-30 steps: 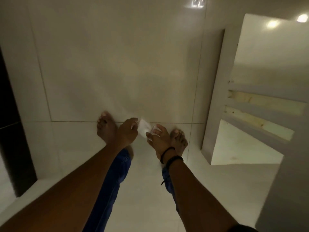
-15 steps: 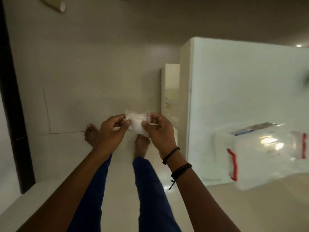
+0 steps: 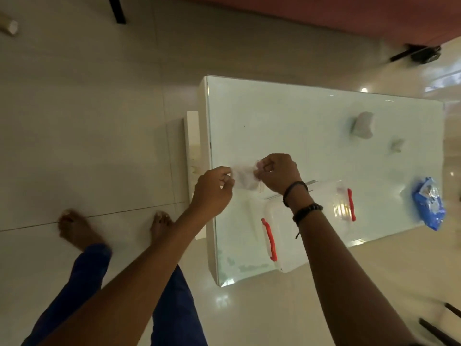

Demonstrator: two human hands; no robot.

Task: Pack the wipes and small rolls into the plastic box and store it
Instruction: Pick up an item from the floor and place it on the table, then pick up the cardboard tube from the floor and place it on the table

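Over glass table (image 3: 299,116), both hands (image 3: 245,177) pinch crumpled, pale wipe (image 3: 243,178).

i log one white glass-topped table (image 3: 287,116) on pale floor tiles (image 3: 87,121). on it: a clear plastic box (image 3: 316,236) with red handles at the near edge; a blue packet (image 3: 427,203) at the right end; a white roll (image 3: 363,128) and a smaller white piece (image 3: 397,145) toward the far side, apart from each other.
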